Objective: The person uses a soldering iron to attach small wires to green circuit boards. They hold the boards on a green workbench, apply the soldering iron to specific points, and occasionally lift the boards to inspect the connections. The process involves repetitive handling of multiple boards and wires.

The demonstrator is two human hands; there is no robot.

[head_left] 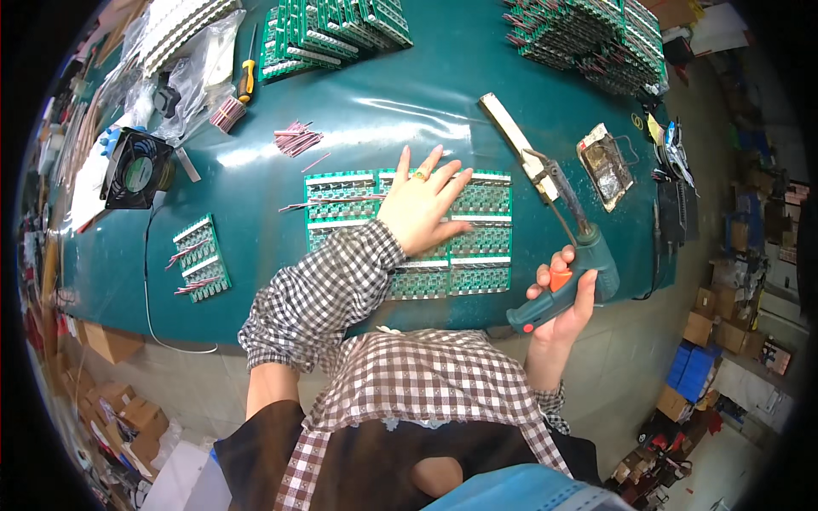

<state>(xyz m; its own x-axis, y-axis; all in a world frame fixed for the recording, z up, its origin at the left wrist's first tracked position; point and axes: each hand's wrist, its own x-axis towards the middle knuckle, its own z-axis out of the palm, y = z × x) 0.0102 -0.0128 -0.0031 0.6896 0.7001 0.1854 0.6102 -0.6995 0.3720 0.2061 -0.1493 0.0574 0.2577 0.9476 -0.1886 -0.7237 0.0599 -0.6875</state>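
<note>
My left hand [423, 206] lies with its fingers spread on a grid of green circuit boards [482, 237] at the middle of the table. Part of the grid is hidden under that hand and its checked sleeve. Thin red and white wires [334, 203] lie across the boards at the upper left. On the right, my right hand [569, 317] grips the handle of a dark green soldering gun [603, 266] with an orange trigger. Its metal tip end points up and left, over a narrow pale bar [509, 129]; I cannot tell whether they touch.
A stained metal tray [607, 169] sits right of the bar. Stacked circuit boards [328, 36] stand at the back. Leftward are a black fan [138, 169], a yellow-handled screwdriver [246, 81], loose wires [297, 139] and a smaller board [202, 258] with wires on it.
</note>
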